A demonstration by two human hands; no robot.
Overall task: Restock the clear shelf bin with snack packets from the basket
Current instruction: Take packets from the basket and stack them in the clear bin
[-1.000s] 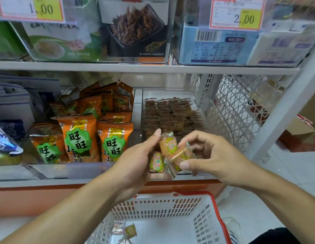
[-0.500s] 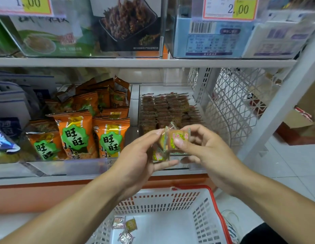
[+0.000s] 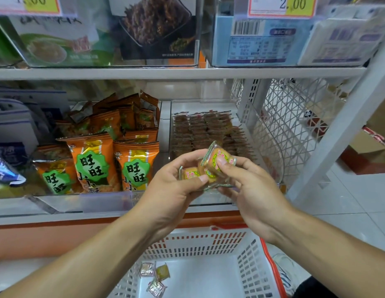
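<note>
left hand: bare | right hand: bare | forearms: sleeveless

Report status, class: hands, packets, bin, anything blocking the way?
Left hand and right hand both grip snack packets. Held before the clear bin, not yet in. Three packets remain in basket. Path unobstructed.

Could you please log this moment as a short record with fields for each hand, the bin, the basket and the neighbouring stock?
left hand: grips a small clear-wrapped snack packet
right hand: pinches a second packet, tilted, in front of the bin
clear shelf bin: holds rows of brown packets, front part showing free space
basket: white with red rim, below the hands; three loose packets on its floor
neighbouring bin: orange bags with green labels
</note>
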